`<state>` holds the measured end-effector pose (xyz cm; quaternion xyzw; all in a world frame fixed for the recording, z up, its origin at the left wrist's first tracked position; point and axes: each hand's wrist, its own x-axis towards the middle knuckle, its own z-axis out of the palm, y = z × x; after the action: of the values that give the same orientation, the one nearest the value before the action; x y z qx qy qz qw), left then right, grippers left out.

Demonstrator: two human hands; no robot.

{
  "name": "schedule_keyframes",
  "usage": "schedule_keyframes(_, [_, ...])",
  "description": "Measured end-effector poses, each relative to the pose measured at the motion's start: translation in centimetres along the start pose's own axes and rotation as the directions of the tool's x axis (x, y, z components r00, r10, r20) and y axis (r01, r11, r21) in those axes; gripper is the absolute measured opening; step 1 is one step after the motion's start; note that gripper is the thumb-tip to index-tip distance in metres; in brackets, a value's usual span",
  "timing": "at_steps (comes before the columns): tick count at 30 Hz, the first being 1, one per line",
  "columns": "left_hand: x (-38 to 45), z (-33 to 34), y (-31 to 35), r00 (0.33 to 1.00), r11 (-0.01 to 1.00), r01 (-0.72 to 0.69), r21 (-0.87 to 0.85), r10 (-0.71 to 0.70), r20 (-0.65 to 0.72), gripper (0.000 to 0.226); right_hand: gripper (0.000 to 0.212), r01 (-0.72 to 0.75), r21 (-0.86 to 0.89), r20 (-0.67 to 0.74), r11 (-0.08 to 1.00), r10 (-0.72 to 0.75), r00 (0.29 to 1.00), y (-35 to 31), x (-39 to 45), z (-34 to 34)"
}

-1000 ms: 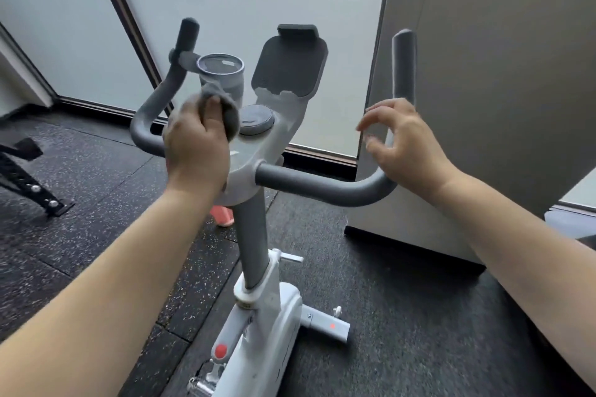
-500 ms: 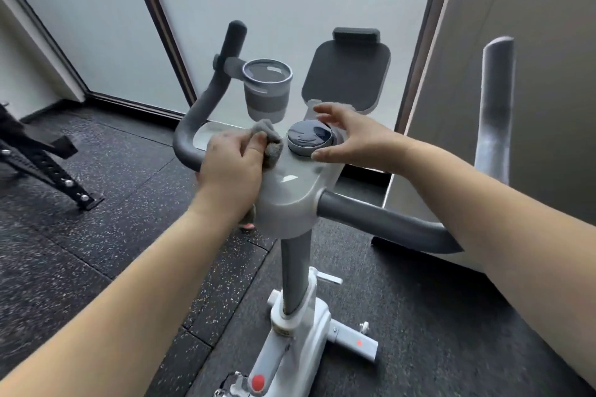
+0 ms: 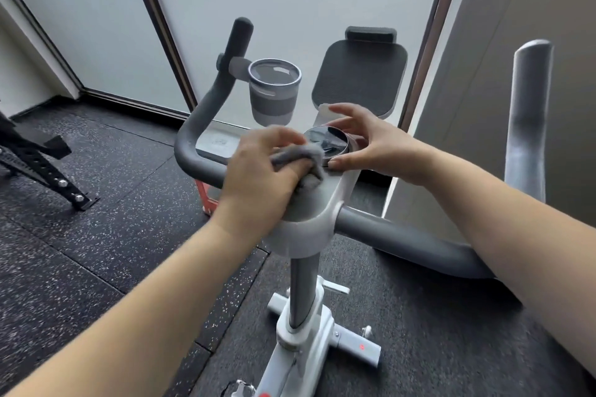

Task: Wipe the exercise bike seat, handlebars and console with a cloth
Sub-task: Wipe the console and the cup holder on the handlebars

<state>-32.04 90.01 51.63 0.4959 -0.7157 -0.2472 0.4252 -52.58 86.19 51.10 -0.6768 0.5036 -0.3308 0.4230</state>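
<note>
At the bike's white console housing (image 3: 317,203), the left hand (image 3: 258,177) is gripping a crumpled grey cloth (image 3: 301,156) against the round black display (image 3: 325,142); the right hand (image 3: 371,142), fingers spread, is steadying its rim. Grey curved handlebars (image 3: 403,242) probably remain; the seat is out of view.

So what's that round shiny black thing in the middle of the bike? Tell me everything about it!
The round glossy black console dial sits flat on top of the white plastic centre housing, between the grey handlebars. Its dark face looks like glass and mirrors the light. The right hand touches its far and near edges with spread fingers. The left hand presses a crumpled grey cloth against its left edge.
</note>
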Motion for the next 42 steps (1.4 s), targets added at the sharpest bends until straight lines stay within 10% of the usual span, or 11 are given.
schedule_keyframes(4, [-1.6,2.1,1.7,0.947,0.949,-0.289,0.123,0.265,0.181,0.014,0.083,-0.002,-0.015,0.016,1.000,0.002,1.000,0.0,0.1,-0.2])
schedule_keyframes(9, [-0.4,-1.5,-2.0,0.975,0.974,-0.187,0.129,0.168,0.145,0.017,0.085,-0.007,0.012,0.014,1.000,0.007,1.000,-0.2,0.1,-0.1])
schedule_keyframes(13, [1.2,-3.2,-2.1,0.985,0.929,0.171,-0.328,-0.170,0.031,0.013,0.088,-0.015,0.007,0.010,1.000,0.015,1.000,-0.2,0.1,-0.1])
schedule_keyframes(18, [5.3,-1.2,0.2,0.998,0.814,0.060,-0.578,-0.057,0.023,0.023,0.105,-0.036,0.054,-0.006,0.998,0.037,0.999,0.0,0.2,-0.1])
schedule_keyframes(26, [6.5,2.2,-0.6,0.797,0.881,-0.474,-0.003,0.430,0.424,0.031,0.116,-0.036,0.026,-0.011,0.999,0.037,0.999,0.1,0.3,-0.2])
schedule_keyframes(42, [8.1,-1.2,-2.5,0.816,0.848,-0.509,0.147,0.422,0.394,0.024,0.116,-0.076,0.046,-0.017,0.996,0.077,0.997,0.0,0.5,-0.3])
